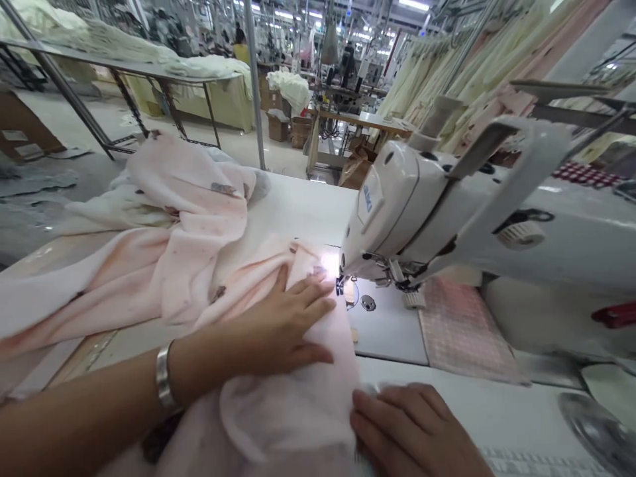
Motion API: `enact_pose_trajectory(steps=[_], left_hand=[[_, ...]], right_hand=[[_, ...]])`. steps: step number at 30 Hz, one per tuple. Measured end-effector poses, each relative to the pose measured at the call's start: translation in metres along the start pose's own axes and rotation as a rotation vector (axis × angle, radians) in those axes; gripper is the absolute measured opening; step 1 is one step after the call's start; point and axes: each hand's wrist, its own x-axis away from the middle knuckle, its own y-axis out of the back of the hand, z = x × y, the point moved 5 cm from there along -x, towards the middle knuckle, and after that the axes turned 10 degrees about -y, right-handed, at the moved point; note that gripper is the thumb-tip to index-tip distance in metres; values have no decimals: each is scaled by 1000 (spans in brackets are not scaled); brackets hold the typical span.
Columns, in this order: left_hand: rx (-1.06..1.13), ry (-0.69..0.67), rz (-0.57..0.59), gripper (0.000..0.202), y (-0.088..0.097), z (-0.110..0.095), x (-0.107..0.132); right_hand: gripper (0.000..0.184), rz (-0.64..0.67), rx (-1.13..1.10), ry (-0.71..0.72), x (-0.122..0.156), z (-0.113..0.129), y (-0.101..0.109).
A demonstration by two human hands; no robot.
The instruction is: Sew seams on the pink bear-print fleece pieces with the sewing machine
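Note:
A pale pink printed fabric [293, 417] lies across the white table, its right edge running up to the presser foot [340, 286] of a white sewing machine [412, 192]. My left hand [288, 321] rests flat on this fabric with the fingers spread, their tips just left of the lit needle area. Lower down, my right hand [410, 427] is closed at the fabric's right edge, fingers together; its thumb is hidden. A silver bracelet [165, 377] circles my left wrist.
More pink fabric [193, 225] is heaped on the table's left side. A pink checked cloth [467, 331] lies under the machine arm. Behind stand a metal pole [254, 86], a fabric-laden table [213, 69] and hanging garments [437, 59]. A person [240, 46] is far off.

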Motion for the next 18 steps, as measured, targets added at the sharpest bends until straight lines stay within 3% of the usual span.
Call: enact_pose_trajectory(steps=[5, 9, 14, 18], left_hand=[[-27, -126, -12, 53, 11, 41, -18], [-117, -162, 13, 53, 17, 64, -36], [-233, -183, 54, 53, 27, 99, -58], [-309, -169, 50, 50, 25, 111, -63]], right_hand=[[25, -37, -107, -37, -35, -20, -11], [21, -10, -185, -147, -56, -43, -22], [23, 14, -156, -221, -65, -65, -43], [23, -48, -133, -240, -65, -64, -41]])
